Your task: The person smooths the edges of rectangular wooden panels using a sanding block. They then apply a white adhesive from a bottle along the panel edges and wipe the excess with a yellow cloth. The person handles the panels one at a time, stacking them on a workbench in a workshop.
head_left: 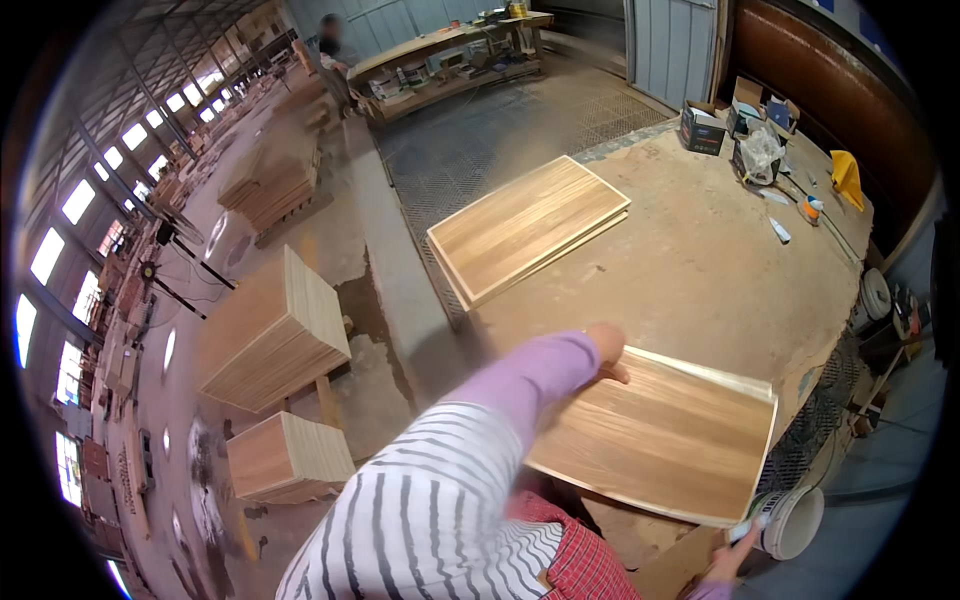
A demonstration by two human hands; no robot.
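Note:
A wooden panel (665,430) with pale edges lies near me on the brown-covered table. My left hand (606,350) is at its far left corner, fingers bent over the edge and gripping it. Beneath the panel's far edge, a pale strip of another board (700,372) shows at a slight angle. Beyond the near right corner, my right hand (738,556) has its fingers closed around a small white-and-blue thing (748,529), too small to name. That hand is beside a white bucket (792,523).
Farther off on the table, a short stack of panels (535,225) overhangs the left edge. Boxes (703,128), a plastic bag (760,150), a yellow cloth (847,180) and an orange-and-white bottle (811,208) stand at the far right. Board stacks (275,335) stand left; a person (335,55) is far back.

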